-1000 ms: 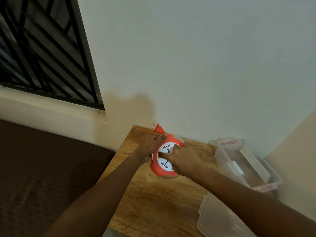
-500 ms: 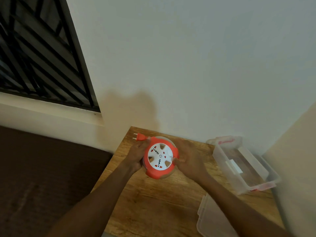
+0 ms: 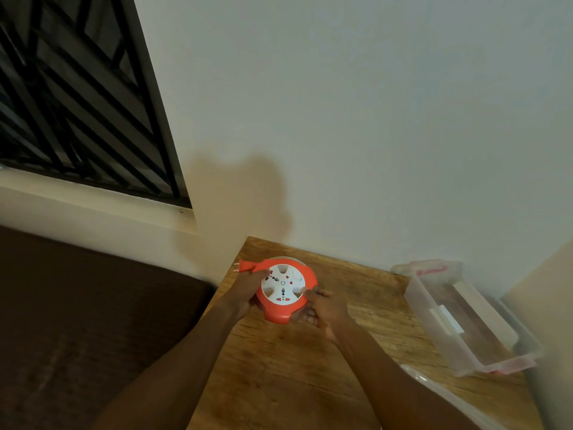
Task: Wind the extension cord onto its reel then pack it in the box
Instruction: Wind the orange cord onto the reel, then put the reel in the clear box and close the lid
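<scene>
Reel, orange-rimmed, white-faced (cord seemingly wound)

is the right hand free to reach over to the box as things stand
Probably not yet. The right hand grips the reel along with the left hand. The path looks clear, though: only bare table lies between it and the open box.

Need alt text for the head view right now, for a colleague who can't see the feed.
Both hands hold a round orange-and-white extension cord reel over a wooden table: left hand at its plug side, right hand at its lower right edge. An open clear plastic box sits to the right, its clear lid nearer.
</scene>
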A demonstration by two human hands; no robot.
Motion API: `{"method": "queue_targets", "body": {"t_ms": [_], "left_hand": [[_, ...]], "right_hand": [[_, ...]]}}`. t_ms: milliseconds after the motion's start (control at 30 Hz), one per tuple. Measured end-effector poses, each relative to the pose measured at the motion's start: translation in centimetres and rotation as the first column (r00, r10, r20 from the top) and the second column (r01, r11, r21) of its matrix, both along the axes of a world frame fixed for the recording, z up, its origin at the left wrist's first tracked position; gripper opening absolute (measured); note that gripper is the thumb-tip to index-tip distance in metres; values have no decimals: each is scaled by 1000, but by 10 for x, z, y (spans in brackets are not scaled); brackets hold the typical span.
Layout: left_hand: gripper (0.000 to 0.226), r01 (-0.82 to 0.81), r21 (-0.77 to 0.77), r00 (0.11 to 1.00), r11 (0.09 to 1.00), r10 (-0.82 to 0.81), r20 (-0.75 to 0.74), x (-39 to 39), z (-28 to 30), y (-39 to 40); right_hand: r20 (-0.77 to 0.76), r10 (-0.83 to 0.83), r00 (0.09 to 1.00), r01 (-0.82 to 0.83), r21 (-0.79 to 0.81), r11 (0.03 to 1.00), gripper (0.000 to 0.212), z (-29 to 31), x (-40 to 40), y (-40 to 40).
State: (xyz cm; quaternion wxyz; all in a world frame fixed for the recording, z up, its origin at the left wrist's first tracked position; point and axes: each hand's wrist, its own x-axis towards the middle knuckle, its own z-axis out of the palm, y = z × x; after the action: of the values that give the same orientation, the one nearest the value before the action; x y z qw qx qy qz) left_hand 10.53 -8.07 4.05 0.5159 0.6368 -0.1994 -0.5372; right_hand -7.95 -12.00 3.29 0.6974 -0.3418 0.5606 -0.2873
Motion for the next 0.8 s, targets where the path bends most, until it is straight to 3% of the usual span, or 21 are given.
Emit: {"method": "queue_targets", "body": {"t_ms": [100,367,467,667,800], "left_hand": [[17,-11,39,1000,999,10,26,17,-11,-4],[30,17,72,962,997,-36,270,44,-54,-21],[37,25,112,926,993,-66,372,51,-64,-28],[27,47,141,876,989,-109,470,60,-79,-31],[21,-47,135,797,990,-44,602,47,-80,-30]], "right_hand": [[-73,3,997,-3,-2,1000,37,-17,14,-15],[-322,29,946,-41,-32,999,47,-57,36,-32],[-348,35,937,-53,-42,998,48,-65,42,-33],[-427,-21,904,-35,-124,992,53,-70,49,-36],[-392,-21,920,-40,-145,989,45,-72,45,-34]]}}
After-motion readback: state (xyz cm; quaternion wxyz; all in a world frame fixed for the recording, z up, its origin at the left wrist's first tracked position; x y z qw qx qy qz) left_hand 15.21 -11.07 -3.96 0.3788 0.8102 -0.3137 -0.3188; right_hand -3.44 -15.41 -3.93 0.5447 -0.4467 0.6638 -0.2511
